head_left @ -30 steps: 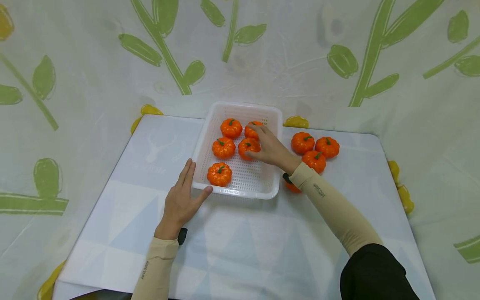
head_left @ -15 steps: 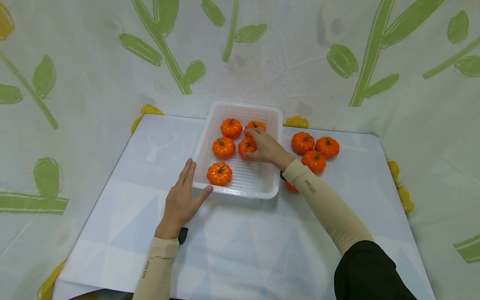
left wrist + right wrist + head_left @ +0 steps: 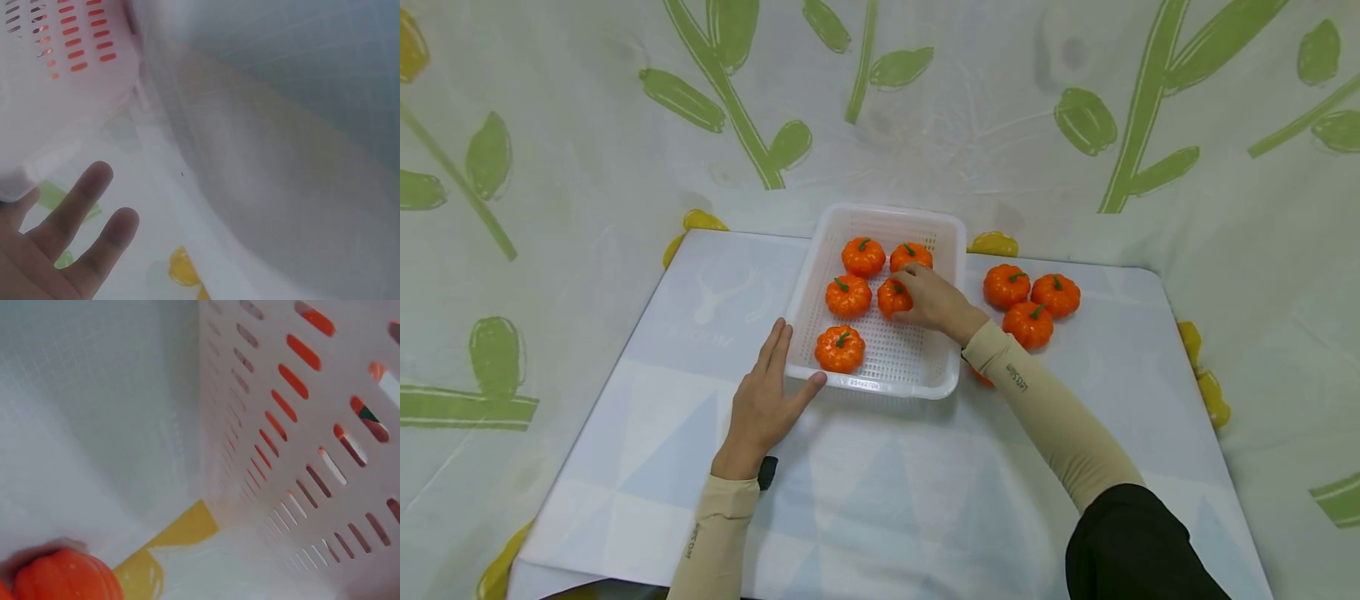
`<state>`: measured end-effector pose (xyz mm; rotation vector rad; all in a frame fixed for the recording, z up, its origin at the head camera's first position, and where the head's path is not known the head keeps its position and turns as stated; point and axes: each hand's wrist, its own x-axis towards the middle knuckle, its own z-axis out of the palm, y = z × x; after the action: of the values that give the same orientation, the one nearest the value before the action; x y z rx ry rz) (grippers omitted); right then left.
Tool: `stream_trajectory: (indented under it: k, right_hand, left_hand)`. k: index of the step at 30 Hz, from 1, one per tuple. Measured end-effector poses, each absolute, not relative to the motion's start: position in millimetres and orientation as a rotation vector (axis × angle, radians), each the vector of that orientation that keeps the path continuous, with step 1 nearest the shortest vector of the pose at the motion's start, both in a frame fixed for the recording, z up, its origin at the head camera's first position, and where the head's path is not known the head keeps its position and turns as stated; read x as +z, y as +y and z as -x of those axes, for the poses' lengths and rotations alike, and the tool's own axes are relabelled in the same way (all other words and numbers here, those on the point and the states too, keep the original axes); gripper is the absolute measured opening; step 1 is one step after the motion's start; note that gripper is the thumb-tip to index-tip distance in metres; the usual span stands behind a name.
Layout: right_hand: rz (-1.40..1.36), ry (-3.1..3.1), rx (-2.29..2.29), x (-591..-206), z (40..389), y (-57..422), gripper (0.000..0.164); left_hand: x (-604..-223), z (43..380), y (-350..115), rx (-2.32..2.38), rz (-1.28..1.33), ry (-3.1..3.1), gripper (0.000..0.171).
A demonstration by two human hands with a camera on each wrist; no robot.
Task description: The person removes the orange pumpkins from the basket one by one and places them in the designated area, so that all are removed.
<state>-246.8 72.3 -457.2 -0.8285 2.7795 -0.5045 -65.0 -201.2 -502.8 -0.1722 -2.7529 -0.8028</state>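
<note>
A white perforated plastic basket (image 3: 880, 387) holds several small orange pumpkins with green stems. Inside it, my right hand (image 3: 934, 300) grips the middle-right pumpkin (image 3: 891, 297), fingers on its far side and thumb on its near side. Just beyond the fingers lies the back-right pumpkin (image 3: 912, 255). My left hand (image 3: 763, 408) is at the basket's near left corner, fingers extended along the side and thumb by the front rim. The left wrist view shows its spread fingers (image 3: 115, 231) beside the basket wall (image 3: 69, 106). In the right wrist view, the slotted wall (image 3: 275, 487) hides the right hand.
Right of the basket, several more pumpkins (image 3: 1028, 325) lie grouped on the table (image 3: 880, 517), one partly hidden under the right forearm. The right wrist view catches one pumpkin (image 3: 65, 578) outside the basket. A leaf-patterned curtain (image 3: 962, 150) hangs behind the table.
My right hand has shifted slightly nearer and its fingers have come off the back-right pumpkin, closing in on the middle-right one. The left hand and basket have stayed put.
</note>
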Motion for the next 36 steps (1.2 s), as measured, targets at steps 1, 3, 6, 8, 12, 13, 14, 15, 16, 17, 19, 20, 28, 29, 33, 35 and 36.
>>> stream_trajectory:
  k: [1, 3, 6, 8, 12, 13, 14, 15, 16, 17, 19, 20, 28, 29, 33, 35, 36]
  right_hand:
    - [0.842, 2.786, -0.498, -458.0, 246.9, 72.5, 0.072]
    - [0.862, 2.799, -0.491, -459.3, 246.9, 72.6, 0.07]
    - [0.879, 2.81, -0.486, -460.1, 247.0, 72.4, 0.069]
    - [0.884, 2.811, -0.485, -460.7, 247.1, 72.2, 0.069]
    - [0.898, 2.809, -0.49, -461.9, 247.0, 72.3, 0.069]
    - [0.904, 2.81, -0.493, -462.2, 247.0, 72.4, 0.069]
    - [0.91, 2.809, -0.499, -462.5, 246.9, 72.6, 0.068]
    - [0.916, 2.81, -0.502, -462.9, 246.8, 72.7, 0.068]
    - [0.926, 2.81, -0.506, -463.0, 246.6, 72.9, 0.068]
    - [0.933, 2.811, -0.513, -463.4, 246.5, 73.1, 0.068]
    - [0.948, 2.813, -0.519, -463.7, 246.2, 73.4, 0.068]
    - [0.953, 2.813, -0.524, -463.9, 246.1, 73.5, 0.068]
    - [0.965, 2.812, -0.627, -461.2, 244.8, 74.1, 0.066]
    - [0.964, 2.812, -0.642, -460.7, 244.6, 74.2, 0.066]
    - [0.979, 2.815, -0.684, -459.1, 244.3, 74.9, 0.066]
    - [0.993, 2.814, -0.693, -458.9, 244.5, 75.0, 0.066]
    - [0.999, 2.816, -0.693, -458.9, 244.5, 75.0, 0.067]
  left_hand:
    - [-502.5, 65.0, -201.1, -0.805, 0.173, -2.753, 0.095]
    - [-502.0, 65.0, -201.0, -0.806, 0.174, -2.751, 0.095]
    - [-501.4, 65.1, -200.8, -0.808, 0.17, -2.752, 0.095]
    - [-501.4, 65.0, -200.6, -0.811, 0.165, -2.754, 0.095]
    - [-501.9, 64.9, -200.7, -0.822, 0.164, -2.751, 0.095]
    - [-502.2, 64.8, -200.7, -0.824, 0.165, -2.748, 0.094]
    - [-502.2, 64.9, -200.7, -0.826, 0.168, -2.744, 0.094]
    - [-502.5, 64.9, -200.8, -0.828, 0.17, -2.741, 0.094]
    - [-502.7, 65.0, -200.8, -0.83, 0.172, -2.738, 0.094]
    - [-503.0, 65.0, -200.8, -0.831, 0.173, -2.737, 0.094]
    - [-503.1, 65.2, -200.8, -0.83, 0.177, -2.733, 0.094]
    - [-503.2, 65.3, -200.9, -0.832, 0.178, -2.731, 0.094]
    - [-503.0, 65.1, -201.0, -0.843, 0.176, -2.737, 0.094]
    - [-502.6, 65.0, -201.0, -0.847, 0.174, -2.738, 0.094]
    - [-501.5, 64.8, -200.7, -0.859, 0.174, -2.74, 0.093]
    - [-500.8, 64.9, -200.9, -0.862, 0.176, -2.738, 0.093]
    - [-500.7, 65.1, -201.0, -0.861, 0.177, -2.737, 0.093]
